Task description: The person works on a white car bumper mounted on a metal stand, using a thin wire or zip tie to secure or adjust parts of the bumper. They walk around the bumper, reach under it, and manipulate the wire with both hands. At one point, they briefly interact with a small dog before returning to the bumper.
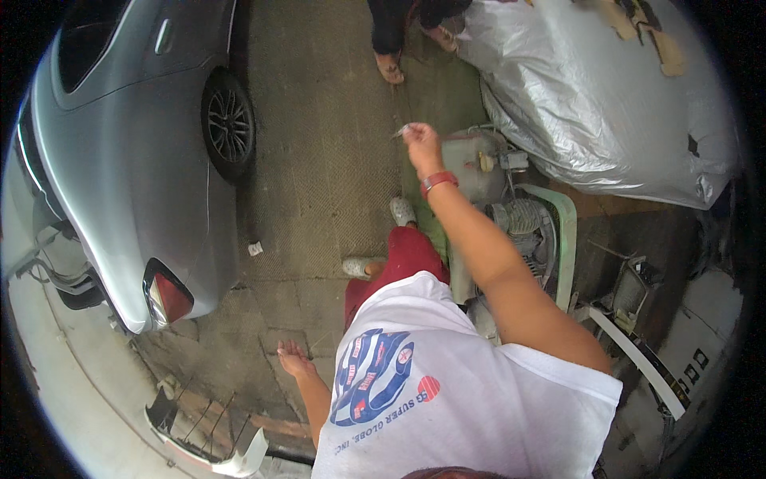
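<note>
My right hand (424,150) is stretched far forward, with a red band (438,183) around its wrist. Thumb and fingers pinch a small whitish scrap (402,130), too small to name further. Just beyond and to the right of the wrist lies a grey tank (472,164) of an air compressor. My left hand (295,358) hangs low at my left side, fingers apart, holding nothing. Under it is the paved floor (275,315).
A silver car (152,152) stands along the left. A silver plastic cover (590,104) drapes a bulky shape at upper right. Another person's feet (389,69) are ahead. A crumpled white scrap (255,249) lies near the car, and a white bumper-like part (247,457) at lower left.
</note>
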`<state>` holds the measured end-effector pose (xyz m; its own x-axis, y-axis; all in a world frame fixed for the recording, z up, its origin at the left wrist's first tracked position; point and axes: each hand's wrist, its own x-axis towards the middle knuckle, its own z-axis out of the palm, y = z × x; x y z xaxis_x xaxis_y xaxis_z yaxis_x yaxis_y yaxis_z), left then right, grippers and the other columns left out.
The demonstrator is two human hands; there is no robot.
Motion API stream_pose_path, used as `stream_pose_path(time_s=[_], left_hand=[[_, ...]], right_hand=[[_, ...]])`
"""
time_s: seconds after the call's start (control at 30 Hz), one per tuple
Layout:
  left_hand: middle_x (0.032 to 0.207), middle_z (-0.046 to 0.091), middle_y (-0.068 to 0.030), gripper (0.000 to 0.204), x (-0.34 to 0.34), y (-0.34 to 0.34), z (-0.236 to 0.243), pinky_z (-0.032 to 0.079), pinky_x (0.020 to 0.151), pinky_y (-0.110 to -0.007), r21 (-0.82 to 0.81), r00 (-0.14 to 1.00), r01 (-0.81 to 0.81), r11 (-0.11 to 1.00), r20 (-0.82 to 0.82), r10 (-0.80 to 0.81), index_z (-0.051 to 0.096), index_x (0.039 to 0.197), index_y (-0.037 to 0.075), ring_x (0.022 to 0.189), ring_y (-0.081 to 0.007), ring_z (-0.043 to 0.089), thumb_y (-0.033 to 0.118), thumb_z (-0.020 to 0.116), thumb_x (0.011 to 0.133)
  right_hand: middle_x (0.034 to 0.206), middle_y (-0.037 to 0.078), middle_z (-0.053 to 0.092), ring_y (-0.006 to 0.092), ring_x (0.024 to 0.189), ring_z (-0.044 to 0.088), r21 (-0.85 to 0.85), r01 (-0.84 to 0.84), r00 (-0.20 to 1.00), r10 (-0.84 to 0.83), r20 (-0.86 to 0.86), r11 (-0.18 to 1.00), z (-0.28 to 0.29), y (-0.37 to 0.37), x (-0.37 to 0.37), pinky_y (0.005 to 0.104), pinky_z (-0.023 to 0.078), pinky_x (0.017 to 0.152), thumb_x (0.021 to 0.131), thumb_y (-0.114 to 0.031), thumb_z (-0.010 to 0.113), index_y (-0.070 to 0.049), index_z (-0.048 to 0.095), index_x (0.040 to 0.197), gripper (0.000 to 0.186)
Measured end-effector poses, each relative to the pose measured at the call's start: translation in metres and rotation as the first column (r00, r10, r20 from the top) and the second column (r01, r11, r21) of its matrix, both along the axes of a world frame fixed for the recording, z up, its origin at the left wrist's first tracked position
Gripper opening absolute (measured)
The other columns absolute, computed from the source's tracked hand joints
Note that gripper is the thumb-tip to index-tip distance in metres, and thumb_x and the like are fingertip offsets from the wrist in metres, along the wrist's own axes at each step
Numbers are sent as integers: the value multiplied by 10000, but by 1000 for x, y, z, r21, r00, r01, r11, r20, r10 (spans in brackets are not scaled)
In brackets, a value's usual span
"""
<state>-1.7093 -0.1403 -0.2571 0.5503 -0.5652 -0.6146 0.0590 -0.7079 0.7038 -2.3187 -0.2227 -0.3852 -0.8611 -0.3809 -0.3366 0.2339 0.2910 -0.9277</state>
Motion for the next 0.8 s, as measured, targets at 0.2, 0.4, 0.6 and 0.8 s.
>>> stream_pose_path(time_s=[0.2, 0.4, 0.6, 0.8], left_hand=[[1588, 450, -228, 541, 62, 3, -38, 437, 1132, -398, -47, 986, -141, 989, -102, 135, 394, 1564, -3, 1429, -331, 491, 343, 289, 1163], [1567, 476, -223, 534, 85, -50, -71, 447, 1110, -386, -50, 961, -141, 989, -248, 124, 416, 1552, 4, 1381, -315, 531, 355, 319, 1161], [1495, 547, -185, 529, 22, -150, -47, 451, 1113, -391, -173, 917, 49, 984, -382, -113, 463, 1524, 35, 1338, -297, 559, 396, 402, 1143], [1437, 586, -153, 570, -82, -288, -28, 449, 1120, -382, -275, 816, 313, 909, -412, -405, 492, 1519, 56, 1298, -268, 579, 457, 474, 1114]], right_hand=[[1032, 89, 743, 188, 923, 695, -9, -197, 976, 197, 90, 980, 69, -31, 116, 352, 553, 859, 968, -177, 734, 20, 679, 1168, 286], [985, 64, 724, 142, 855, 673, -108, -249, 938, 267, 220, 963, 86, -33, 199, 321, 547, 806, 998, -147, 692, 11, 657, 1164, 232], [1025, 22, 682, 124, 884, 646, -8, -230, 920, 220, 324, 973, 90, -61, 188, 307, 533, 810, 1042, -219, 654, -47, 627, 1198, 233], [1025, 25, 682, 126, 870, 649, -70, -110, 934, 127, 335, 992, 69, -153, 119, 313, 545, 779, 1035, -219, 660, -45, 621, 1199, 242]])
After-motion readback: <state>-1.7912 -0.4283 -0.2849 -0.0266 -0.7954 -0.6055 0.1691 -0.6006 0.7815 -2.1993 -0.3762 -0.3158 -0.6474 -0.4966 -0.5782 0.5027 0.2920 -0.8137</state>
